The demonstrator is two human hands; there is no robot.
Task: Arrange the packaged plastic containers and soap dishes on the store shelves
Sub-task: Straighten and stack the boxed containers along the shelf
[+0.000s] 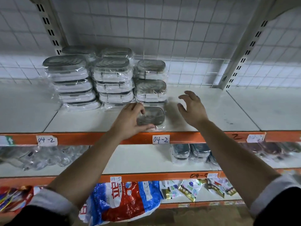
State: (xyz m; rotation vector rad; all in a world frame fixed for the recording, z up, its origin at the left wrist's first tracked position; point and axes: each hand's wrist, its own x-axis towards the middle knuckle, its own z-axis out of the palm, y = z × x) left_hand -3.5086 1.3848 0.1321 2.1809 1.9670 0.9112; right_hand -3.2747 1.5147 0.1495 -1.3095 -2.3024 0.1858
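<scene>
I am seeing the left hand [130,119] curling its fingers and thumb around a wrapped container [153,117] that is lying at the front edge of the shelf [211,111], just above a label [160,139] reading 04-2. The right hand [193,109] is hovering just beside it with fingers spread, holding nothing. Directly behind, stacks of wrapped containers [112,79] are standing and blocking the way back, while more containers [180,151] are sitting on the lower shelf [138,159], with a detergent bag [120,201] beneath.

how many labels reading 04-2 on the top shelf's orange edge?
2 readable: left label near the picture's left side, middle label just below the container gripped by the left hand. A third label at right is too blurred to read.
</scene>
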